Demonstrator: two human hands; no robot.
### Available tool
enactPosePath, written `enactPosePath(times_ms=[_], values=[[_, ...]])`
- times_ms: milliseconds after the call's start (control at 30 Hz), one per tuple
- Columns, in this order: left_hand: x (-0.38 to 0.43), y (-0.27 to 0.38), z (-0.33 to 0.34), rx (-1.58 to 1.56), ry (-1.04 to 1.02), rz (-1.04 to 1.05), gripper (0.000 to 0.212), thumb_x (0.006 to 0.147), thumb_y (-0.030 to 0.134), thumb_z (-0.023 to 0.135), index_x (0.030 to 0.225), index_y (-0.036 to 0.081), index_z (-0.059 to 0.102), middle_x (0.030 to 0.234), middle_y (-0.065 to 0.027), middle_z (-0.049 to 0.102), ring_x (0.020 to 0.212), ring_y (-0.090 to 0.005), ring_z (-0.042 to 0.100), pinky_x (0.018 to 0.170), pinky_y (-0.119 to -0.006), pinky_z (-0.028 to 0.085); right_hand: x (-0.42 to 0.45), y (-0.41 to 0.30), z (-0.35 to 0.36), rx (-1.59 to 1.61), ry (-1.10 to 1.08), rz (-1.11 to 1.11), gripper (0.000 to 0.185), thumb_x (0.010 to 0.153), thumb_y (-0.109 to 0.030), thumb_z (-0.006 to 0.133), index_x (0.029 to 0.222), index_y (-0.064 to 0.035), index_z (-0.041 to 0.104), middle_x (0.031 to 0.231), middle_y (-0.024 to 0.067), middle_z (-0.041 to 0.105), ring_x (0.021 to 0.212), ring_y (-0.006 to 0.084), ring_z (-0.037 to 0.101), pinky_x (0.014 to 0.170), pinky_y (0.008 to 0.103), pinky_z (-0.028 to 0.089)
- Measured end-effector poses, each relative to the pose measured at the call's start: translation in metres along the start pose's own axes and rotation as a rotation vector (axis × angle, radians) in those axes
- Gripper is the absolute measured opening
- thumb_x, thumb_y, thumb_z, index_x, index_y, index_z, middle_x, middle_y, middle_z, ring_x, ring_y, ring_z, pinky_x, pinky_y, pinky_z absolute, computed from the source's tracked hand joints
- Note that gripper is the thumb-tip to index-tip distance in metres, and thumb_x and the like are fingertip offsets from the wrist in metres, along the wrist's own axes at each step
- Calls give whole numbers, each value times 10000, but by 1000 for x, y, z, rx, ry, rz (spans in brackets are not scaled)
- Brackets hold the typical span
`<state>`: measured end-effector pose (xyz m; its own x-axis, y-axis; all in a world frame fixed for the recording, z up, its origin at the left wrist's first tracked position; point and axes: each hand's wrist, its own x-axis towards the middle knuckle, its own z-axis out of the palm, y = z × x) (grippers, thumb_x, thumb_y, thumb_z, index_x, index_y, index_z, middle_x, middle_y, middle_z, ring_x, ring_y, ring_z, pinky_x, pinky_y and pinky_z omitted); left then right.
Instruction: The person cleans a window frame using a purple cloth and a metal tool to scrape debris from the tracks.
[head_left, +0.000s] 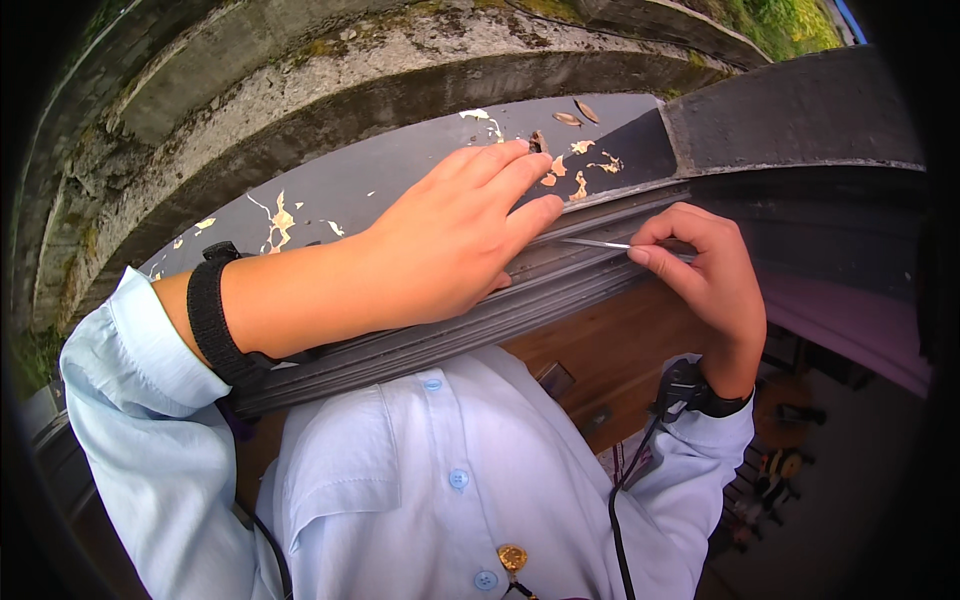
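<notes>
A slim, pointed metal tool (596, 243), possibly tweezers, is pinched between the thumb and forefinger of my right hand (701, 266). Its tip reaches leftward to the grooves of a dark window track (450, 319). Across that track lies my left hand (476, 214), palm down with its fingers somewhat spread. The left fingertips are beside a crumpled brown scrap (538, 142) on the grey outer sill (405, 161); whether they touch it I cannot tell. My left thumb is mostly hidden beneath the hand.
Peeling pale flakes (280, 222) and two dry brown leaves (568, 119) lie on the sill. Beyond it runs a mossy concrete ledge (375, 67). A dark wall block (787, 112) stands at the right. Indoors, a brown wooden surface (622, 330) shows below the track.
</notes>
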<state>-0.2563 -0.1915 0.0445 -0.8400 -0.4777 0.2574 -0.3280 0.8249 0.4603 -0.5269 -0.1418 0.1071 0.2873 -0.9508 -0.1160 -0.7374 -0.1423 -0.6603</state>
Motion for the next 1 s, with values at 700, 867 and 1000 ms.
enactPosePath(times_ms=[700, 867, 1000], values=[[2, 3, 16, 141, -102, -150, 741, 806, 298, 748, 1432, 58, 433, 1500, -219, 353, 1445, -401, 246, 1182, -522, 206, 36, 15, 1, 124, -308, 142, 100, 823, -96, 737, 857, -10, 701, 733, 40, 676, 666, 107, 574, 608, 268, 449], [4, 7, 18, 235, -77, -155, 714, 819, 342, 729, 1410, 47, 456, 1492, -211, 370, 1436, -399, 262, 1181, -514, 209, 31, 13, 10, 208, -273, 119, 98, 828, -101, 738, 847, -14, 696, 740, 30, 668, 662, 96, 558, 600, 259, 444], [5, 7, 20, 226, -64, -157, 716, 819, 331, 730, 1413, 44, 451, 1500, -211, 360, 1436, -402, 262, 1181, -516, 206, 24, 13, 13, 244, -258, 180, 105, 847, -104, 731, 852, -7, 690, 746, 13, 659, 669, 82, 551, 603, 245, 442]])
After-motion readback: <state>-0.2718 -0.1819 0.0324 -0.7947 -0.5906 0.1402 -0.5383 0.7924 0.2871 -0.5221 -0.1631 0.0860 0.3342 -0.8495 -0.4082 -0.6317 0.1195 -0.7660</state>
